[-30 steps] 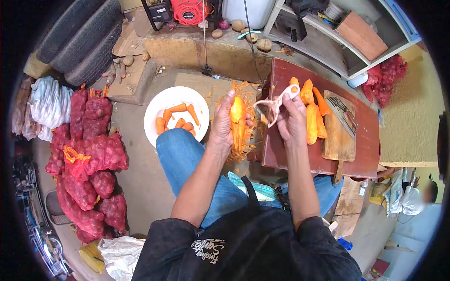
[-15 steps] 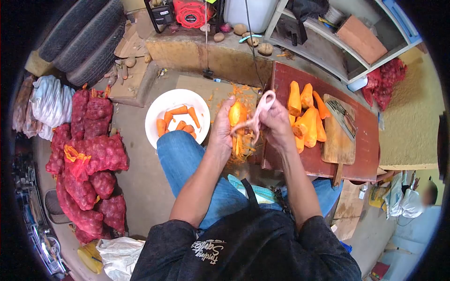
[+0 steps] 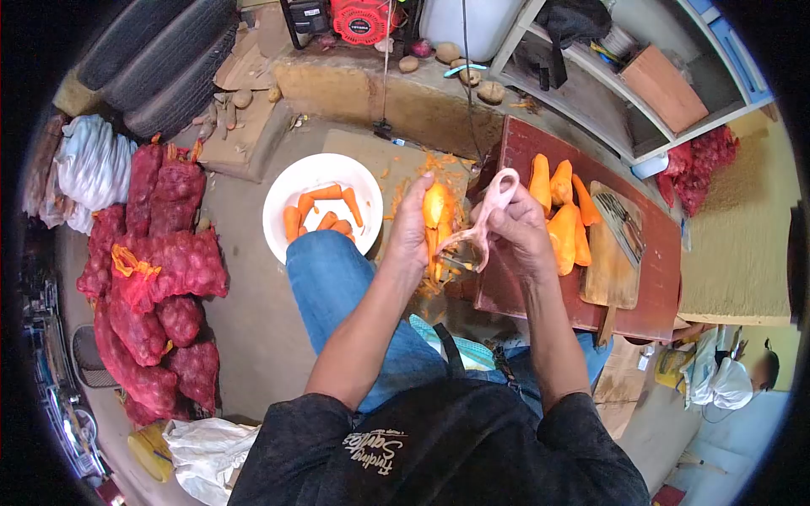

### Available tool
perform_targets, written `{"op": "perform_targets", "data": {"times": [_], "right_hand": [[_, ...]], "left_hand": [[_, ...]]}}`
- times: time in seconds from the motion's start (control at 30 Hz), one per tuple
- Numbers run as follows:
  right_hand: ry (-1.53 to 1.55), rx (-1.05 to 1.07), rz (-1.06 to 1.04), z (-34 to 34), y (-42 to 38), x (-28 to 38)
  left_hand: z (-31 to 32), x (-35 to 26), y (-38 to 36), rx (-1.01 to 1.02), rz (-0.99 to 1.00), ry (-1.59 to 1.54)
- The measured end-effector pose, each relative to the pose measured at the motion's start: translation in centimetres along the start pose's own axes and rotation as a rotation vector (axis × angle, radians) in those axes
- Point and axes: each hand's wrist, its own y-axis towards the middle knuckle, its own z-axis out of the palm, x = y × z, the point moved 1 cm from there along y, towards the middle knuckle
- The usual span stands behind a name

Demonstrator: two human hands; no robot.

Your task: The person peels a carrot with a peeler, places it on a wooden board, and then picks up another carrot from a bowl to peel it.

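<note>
Arms (image 3: pixel 371 322) stretched forward; left hand (image 3: pixel 411 226) cupped, thumb (image 3: pixel 428 182) extended; right hand (image 3: pixel 523 236) in pinch grip.

A bright orange carrot (image 3: pixel 435 204) lies in the left hand (image 3: pixel 410 229), a pale pink Y-shaped peeler (image 3: pixel 482 228) tilted in the right hand (image 3: pixel 523 234).

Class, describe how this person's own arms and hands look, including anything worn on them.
The left hand and right hand are bare, with no gloves, and no watch shows at either wrist. The forearms are uncovered up to about the elbows, where the wide, black short sleeves of a shirt with pale lettering begin.
</note>
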Motion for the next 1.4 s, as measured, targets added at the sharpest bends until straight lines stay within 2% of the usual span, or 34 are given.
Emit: {"op": "perform_targets", "data": {"times": [0.03,0.13,0.17,0.23,0.27,0.37,0.43,0.5,0.57,0.67,0.73,0.83,0.87,0.97,1.0,1.07,1.17,1.27,1.33,1.4], "right_hand": [[0.002,0.017,0.021,0.0,-0.1,-0.2],[0.154,-0.137,-0.103,-2.0,3.1,-1.3],[0.098,-0.081,-0.222,-3.0,4.7,-1.1],[0.070,-0.209,-0.284,-4.9,6.7,-1.0],[0.085,-0.148,-0.287,-5.6,6.6,-0.7],[0.146,-0.182,-0.159,-2.9,3.3,0.5],[0.201,-0.047,-0.073,-1.5,0.1,-0.6],[0.176,-0.057,-0.027,1.2,-2.4,-1.6],[0.224,0.022,0.016,2.0,-2.9,-2.5],[0.195,-0.087,-0.016,0.8,-1.9,-3.7],[0.194,-0.079,-0.064,0.2,-0.3,-3.2],[0.174,-0.097,-0.166,-1.6,3.0,-2.4],[0.152,-0.108,-0.187,-2.5,4.4,-2.2],[0.120,-0.155,-0.219,-4.2,6.0,-1.2],[0.116,-0.170,-0.222,-4.3,6.2,-0.7],[0.117,-0.171,-0.203,-4.1,5.1,-0.4],[0.143,-0.147,-0.151,-2.1,2.2,-0.4],[0.073,-0.102,-0.065,-0.3,-0.1,-0.6],[-0.018,-0.034,-0.051,0.1,0.4,-0.7],[0.087,-0.032,-0.038,-0.3,1.7,-1.3]], "left_hand": [[0.3,0.1,-0.2,-0.032,-0.010,-0.030],[-1.1,0.2,-0.1,0.174,-0.073,0.091],[-1.0,0.1,-0.4,0.167,-0.096,0.103],[-0.6,-0.2,-0.9,0.153,-0.137,0.125],[-0.6,-0.4,-0.7,0.160,-0.146,0.111],[-1.4,-0.2,0.1,0.150,-0.150,0.039],[-1.6,0.1,0.9,0.132,-0.121,-0.021],[-0.5,0.0,-0.1,0.120,-0.164,-0.044],[-0.1,-0.1,-0.7,0.102,-0.178,-0.045],[0.0,-0.3,-0.8,0.059,-0.146,-0.029],[-0.2,-0.5,-0.4,0.019,-0.124,-0.038],[-1.9,-0.6,0.8,0.303,-0.165,-0.105],[-1.9,-0.4,0.6,0.139,-0.168,-0.066],[-1.4,-0.2,-0.2,0.225,-0.236,-0.015],[-1.0,-0.2,-0.4,0.186,-0.176,-0.008],[-0.4,0.2,-0.5,0.102,-0.050,-0.003],[-1.6,0.4,0.3,0.173,-0.022,-0.043],[-0.6,0.1,-0.8,0.131,0.072,0.076],[-0.3,0.6,-0.9,0.130,0.033,0.035],[0.0,0.5,-0.9,0.144,0.010,0.037]]}}
